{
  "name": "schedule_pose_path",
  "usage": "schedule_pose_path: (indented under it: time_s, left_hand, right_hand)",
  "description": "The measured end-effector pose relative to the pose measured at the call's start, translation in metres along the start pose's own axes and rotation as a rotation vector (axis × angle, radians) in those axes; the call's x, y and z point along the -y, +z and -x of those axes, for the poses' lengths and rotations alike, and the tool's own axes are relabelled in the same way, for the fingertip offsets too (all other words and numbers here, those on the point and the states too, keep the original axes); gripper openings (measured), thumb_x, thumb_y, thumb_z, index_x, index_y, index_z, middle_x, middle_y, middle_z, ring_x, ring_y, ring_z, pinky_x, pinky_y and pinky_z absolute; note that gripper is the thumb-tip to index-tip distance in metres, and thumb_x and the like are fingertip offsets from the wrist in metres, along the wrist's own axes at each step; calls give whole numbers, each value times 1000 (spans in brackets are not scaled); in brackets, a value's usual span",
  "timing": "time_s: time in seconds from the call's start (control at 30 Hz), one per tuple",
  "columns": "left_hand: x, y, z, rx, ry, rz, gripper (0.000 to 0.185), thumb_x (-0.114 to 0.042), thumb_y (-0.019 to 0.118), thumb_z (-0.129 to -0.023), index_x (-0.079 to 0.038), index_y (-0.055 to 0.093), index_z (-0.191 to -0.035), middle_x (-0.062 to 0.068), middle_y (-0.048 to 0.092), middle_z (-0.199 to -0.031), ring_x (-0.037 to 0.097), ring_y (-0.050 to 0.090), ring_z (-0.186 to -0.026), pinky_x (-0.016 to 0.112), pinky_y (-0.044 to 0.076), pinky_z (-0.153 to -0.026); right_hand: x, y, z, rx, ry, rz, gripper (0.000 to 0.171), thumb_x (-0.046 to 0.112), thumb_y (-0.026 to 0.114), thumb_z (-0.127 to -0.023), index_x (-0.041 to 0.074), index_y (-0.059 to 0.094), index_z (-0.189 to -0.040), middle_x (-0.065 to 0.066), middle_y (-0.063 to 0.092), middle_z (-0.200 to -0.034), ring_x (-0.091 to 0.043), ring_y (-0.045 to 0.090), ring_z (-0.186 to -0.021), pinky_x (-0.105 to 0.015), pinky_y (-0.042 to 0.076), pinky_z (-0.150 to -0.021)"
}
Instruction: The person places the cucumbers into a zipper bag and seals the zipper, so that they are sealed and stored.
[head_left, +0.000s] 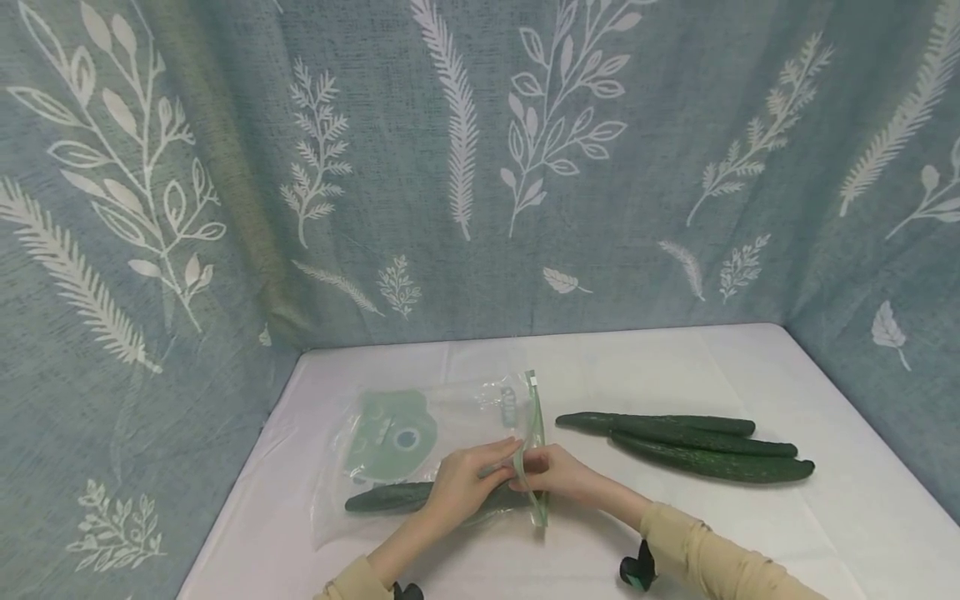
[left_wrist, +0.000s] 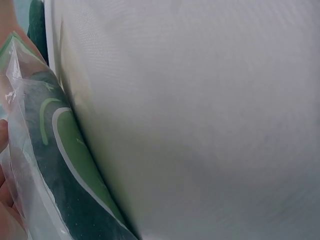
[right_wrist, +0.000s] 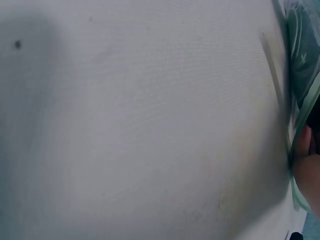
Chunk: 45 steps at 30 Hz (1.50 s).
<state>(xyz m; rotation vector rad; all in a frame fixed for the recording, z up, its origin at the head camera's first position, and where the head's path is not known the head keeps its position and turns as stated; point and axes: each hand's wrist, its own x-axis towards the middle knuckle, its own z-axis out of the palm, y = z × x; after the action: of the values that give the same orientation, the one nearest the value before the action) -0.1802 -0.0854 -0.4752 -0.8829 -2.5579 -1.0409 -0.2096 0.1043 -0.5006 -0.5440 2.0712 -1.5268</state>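
A clear zip bag [head_left: 420, 417] with a green print lies flat on the white table [head_left: 675, 367]. One dark green cucumber [head_left: 382, 497] lies inside it along its near edge. My left hand [head_left: 501, 467] and my right hand [head_left: 529, 477] meet at the bag's mouth and both pinch the pale green zip strip [head_left: 534, 417]. In the left wrist view the bag with the cucumber [left_wrist: 45, 175] fills the left edge. The right wrist view catches the bag's edge [right_wrist: 305, 60] and a fingertip [right_wrist: 304, 155] at the far right.
Three more long cucumbers [head_left: 697, 446] lie side by side on the table to the right of the bag. Blue-grey cloth [head_left: 480, 167] with white leaf prints hangs behind and on both sides of the table.
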Motion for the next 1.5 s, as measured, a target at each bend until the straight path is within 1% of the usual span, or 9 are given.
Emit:
schedule_pose_path:
  time_s: [0.2, 0.33, 0.6, 0.73, 0.87, 1.0, 1.23, 1.33, 1.5]
  left_hand:
    - [1, 1, 1, 5, -2, 10, 40, -21, 66, -78, -21, 58, -117, 0, 58, -118, 13, 57, -105, 27, 49, -86]
    - [1, 0, 2, 2, -6, 10, 40, -21, 66, -78, -21, 58, -117, 1, 59, -118, 13, 58, -105, 26, 49, -86]
    - [1, 0, 4, -5, -9, 5, 41, -20, 68, -77, -21, 59, -117, 0, 59, -118, 14, 58, -104, 27, 49, -86]
    - [0, 0, 2, 1, -14, 10, 40, -22, 67, -78, -20, 59, -117, 1, 58, -118, 13, 58, -105, 26, 49, -87]
    - [-1, 0, 1, 10, -19, 11, 40, -24, 66, -78, -19, 59, -117, 0, 58, -119, 12, 57, -106, 26, 48, -88]
    - [-3, -1, 1, 17, -38, 8, 40, -25, 66, -78, -21, 59, -117, -1, 58, -119, 11, 57, -106, 26, 48, -88]
    - [-3, 0, 3, 34, -62, 13, 42, -26, 66, -78, -21, 58, -118, -1, 58, -119, 11, 57, -106, 26, 47, -88]
    - [-3, 0, 3, 33, -60, 17, 42, -26, 66, -78, -21, 58, -118, -1, 58, -119, 12, 57, -106, 26, 47, -89]
    - [-3, 1, 3, 21, -56, 17, 41, -25, 66, -77, -22, 58, -118, 0, 58, -118, 12, 58, -105, 26, 48, -88]
  right_hand:
    - [3, -3, 5, -4, -14, 15, 37, 29, 66, -80, 12, 61, -112, -7, 62, -114, -21, 57, -106, -41, 46, -91]
    - [5, -5, 10, -9, -27, 35, 38, 29, 65, -81, 10, 60, -113, -7, 62, -113, -20, 58, -104, -42, 45, -92]
    - [-1, -8, 14, -81, -78, 72, 38, 26, 64, -83, 9, 58, -117, -9, 61, -115, -25, 56, -108, -43, 46, -90]
    - [1, -13, 18, -87, -109, 90, 36, 23, 63, -84, 9, 58, -117, -9, 61, -115, -25, 56, -107, -38, 48, -88]
    - [4, -20, 25, -50, -106, 96, 36, 21, 62, -84, 7, 58, -117, -10, 60, -116, -24, 57, -106, -32, 50, -86]
    - [7, -25, 32, -35, -91, 87, 39, 21, 62, -84, 3, 56, -118, -14, 59, -117, -27, 56, -107, -33, 50, -87]
    - [7, -35, 41, -66, -63, 134, 40, 25, 64, -83, 5, 57, -118, -10, 60, -116, -26, 56, -107, -37, 48, -89]
    - [7, -41, 46, -74, -72, 169, 40, 27, 64, -83, 6, 58, -117, -9, 61, -115, -25, 57, -106, -36, 48, -90]
    - [14, -52, 54, -83, -97, 234, 37, 26, 64, -83, 7, 59, -115, -7, 62, -114, -23, 58, -105, -36, 47, -91]
